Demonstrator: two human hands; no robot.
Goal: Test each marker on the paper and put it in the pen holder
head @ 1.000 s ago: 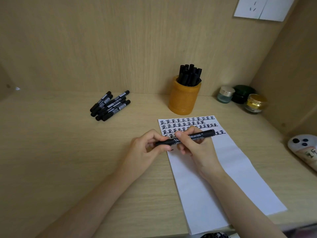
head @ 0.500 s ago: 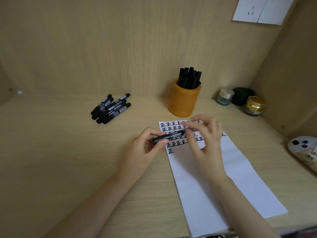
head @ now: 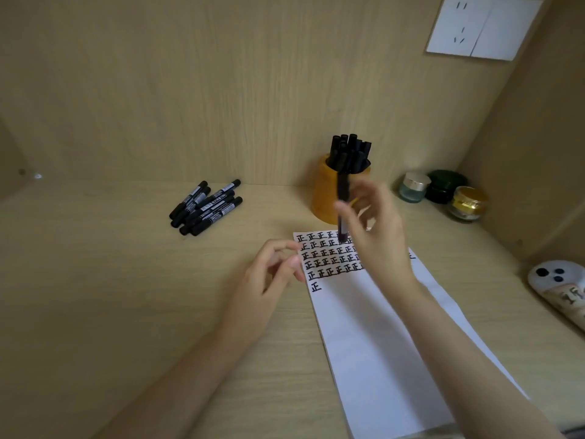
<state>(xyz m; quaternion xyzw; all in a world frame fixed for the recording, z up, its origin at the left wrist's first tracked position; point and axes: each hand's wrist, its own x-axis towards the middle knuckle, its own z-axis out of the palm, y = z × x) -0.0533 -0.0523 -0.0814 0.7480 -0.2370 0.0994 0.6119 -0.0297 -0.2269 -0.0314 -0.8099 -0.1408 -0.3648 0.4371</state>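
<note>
Two bare forearms come in from the near edge over a wooden desk point(head: 95, 312). Between them lies a long white paper point(head: 373, 343) whose near end reaches the desk's front edge. Its far end carries rows of black test characters.

The left hand point(head: 269, 274) hovers at the paper's left edge beside those rows. Its fingers are loosely curled, the thumb and forefinger close together, and it holds nothing.

The right hand point(head: 376, 236) is raised over the written rows and blurred. Its fingertips pinch a black marker point(head: 342, 204), which stands nearly upright. The marker's lower end is over the top row, and whether it touches the sheet cannot be told. Its upper end overlaps the front of the pen holder point(head: 324, 198).

The amber, cylindrical pen holder stands just beyond the paper's far edge. It is packed with upright black markers point(head: 349, 153).

A broad stretch of desk separates the left hand from a pile of loose markers point(head: 207, 207) lying to the far left.

To the right, near the corner where the walls close in, sit a clear jar point(head: 413, 186), a dark green jar point(head: 444, 185) and a gold jar point(head: 467, 204). A white spotted object point(head: 557, 283) lies at the right edge. A wall outlet point(head: 484, 26) is mounted high on the back panel.
</note>
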